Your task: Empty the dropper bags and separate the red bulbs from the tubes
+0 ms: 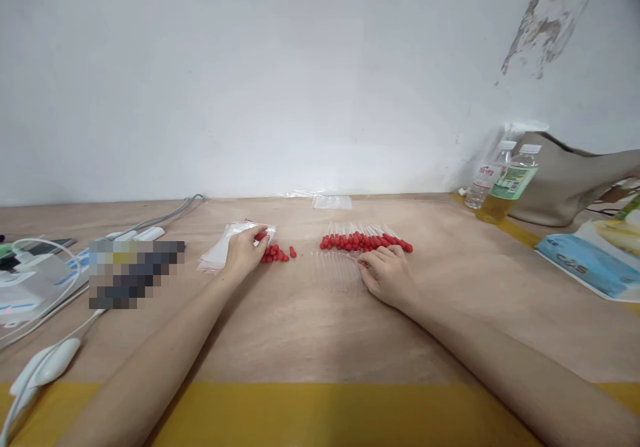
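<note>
My left hand (243, 252) is curled at the edge of a small pile of red bulb-shaped caps (278, 255), and a red cap (259, 237) shows between its thumb and fingers. Under and behind that hand lie clear plastic bags (218, 250). My right hand (389, 275) rests at the right end of a row of thin clear sticks (334, 268), its fingers drawn together; what they pinch is hidden. Just beyond is a row of red-tipped sticks (363, 240), their pale shafts pointing toward the wall.
A small clear bag (333, 202) lies by the wall. To the right stand two bottles (510, 184), a grey bag (545, 180) and a blue tissue pack (590, 266). Power strips (30, 287), cables and a white cable switch (46, 366) occupy the left. Yellow tape (260, 414) runs along the front.
</note>
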### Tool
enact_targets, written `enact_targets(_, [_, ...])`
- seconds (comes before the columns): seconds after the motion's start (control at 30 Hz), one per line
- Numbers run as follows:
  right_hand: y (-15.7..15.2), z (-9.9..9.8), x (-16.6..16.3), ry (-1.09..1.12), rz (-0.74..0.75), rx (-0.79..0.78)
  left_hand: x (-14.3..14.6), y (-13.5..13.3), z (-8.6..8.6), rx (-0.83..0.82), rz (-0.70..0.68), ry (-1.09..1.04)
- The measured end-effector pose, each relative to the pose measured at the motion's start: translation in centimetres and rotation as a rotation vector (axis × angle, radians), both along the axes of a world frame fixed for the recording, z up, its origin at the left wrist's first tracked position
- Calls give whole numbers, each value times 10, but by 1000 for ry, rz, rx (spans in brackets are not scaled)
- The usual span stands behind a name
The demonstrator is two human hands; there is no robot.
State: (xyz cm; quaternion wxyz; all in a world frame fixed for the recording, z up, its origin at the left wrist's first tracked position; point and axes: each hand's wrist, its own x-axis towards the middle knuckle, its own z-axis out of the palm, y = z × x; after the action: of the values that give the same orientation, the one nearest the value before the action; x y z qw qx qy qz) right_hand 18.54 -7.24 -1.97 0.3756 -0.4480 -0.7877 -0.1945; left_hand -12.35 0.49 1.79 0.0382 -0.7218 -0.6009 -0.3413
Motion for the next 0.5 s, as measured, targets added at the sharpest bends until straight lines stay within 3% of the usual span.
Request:
enact_targets(0.2, [-2,-1,-3,-76,104,-34,4,-2,-3,-97,28,174])
enact_targets(0.4, [-7,2,-2,-93,167,-97,6,-9,0,-134,-61,106])
enact_targets(0.5, [-8,3,-1,-107,174,-119,6,-8,-3,-151,-126,174])
